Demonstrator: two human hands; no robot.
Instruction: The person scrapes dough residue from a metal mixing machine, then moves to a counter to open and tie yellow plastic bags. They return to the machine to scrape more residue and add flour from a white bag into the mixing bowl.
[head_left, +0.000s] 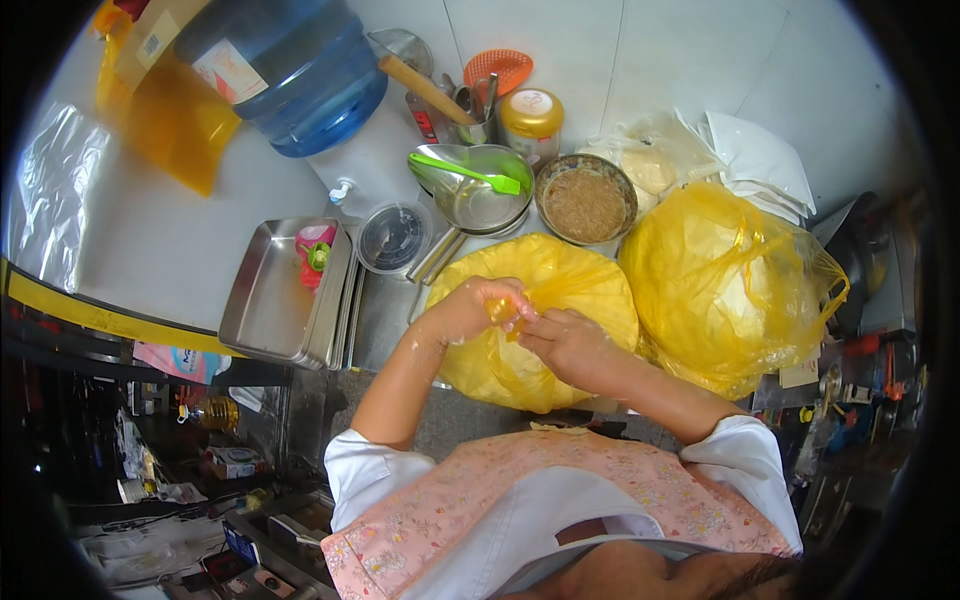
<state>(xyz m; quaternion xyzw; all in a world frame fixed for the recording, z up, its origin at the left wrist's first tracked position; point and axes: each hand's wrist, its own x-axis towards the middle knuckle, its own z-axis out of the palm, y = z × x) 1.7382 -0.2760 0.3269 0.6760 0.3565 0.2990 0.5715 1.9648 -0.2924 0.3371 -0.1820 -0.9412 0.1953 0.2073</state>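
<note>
My left hand (491, 306) grips the gathered neck of a thin yellow plastic bag (581, 274). Fingers of my right hand (564, 341) pinch the same twisted plastic, close against the left. The bag spreads wide and round on the counter beneath both hands, with folds running in to the gathered neck. Its contents show only as something pale and cannot be made out. White residue, like flour, marks my hands and forearms. Right beside it sits a second, fuller yellow plastic bag (701, 277) with pale contents; its loose handles stick up.
Behind the bags stand a metal bowl of brown shredded food (585, 204) and a steel pan (469, 211) with a green silicone brush (487, 178). Stacked steel trays (262, 300) and a lidded plastic tub (392, 238) are at left. A blue water jug (315, 82) rises behind.
</note>
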